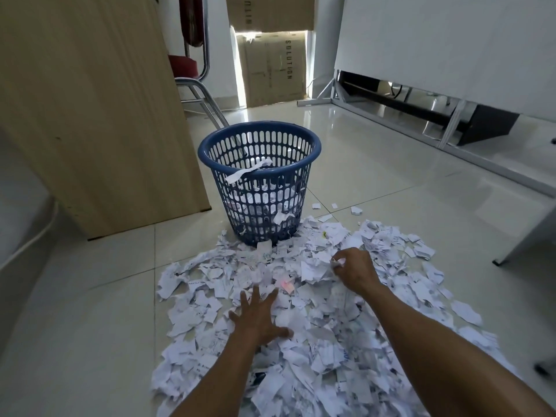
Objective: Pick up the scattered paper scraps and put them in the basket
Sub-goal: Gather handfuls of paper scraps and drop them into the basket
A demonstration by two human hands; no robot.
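Glossy pale tiled floor [391, 182]; daylight leaks around stacked cardboard boxes [273, 70] at the back. Wooden cabinet [90, 115] left, red chair [185, 66] behind it, white metal-framed panel [451, 40] right.

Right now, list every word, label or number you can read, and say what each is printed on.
"SOLUTION": printed sideways on the lower cardboard box behind the basket.
Upper cardboard box: similar lettering, cut off by the frame's top edge, not readable whole.
Paper scraps: printed and handwritten marks, too small and blurred to read.
Basket: no text visible.
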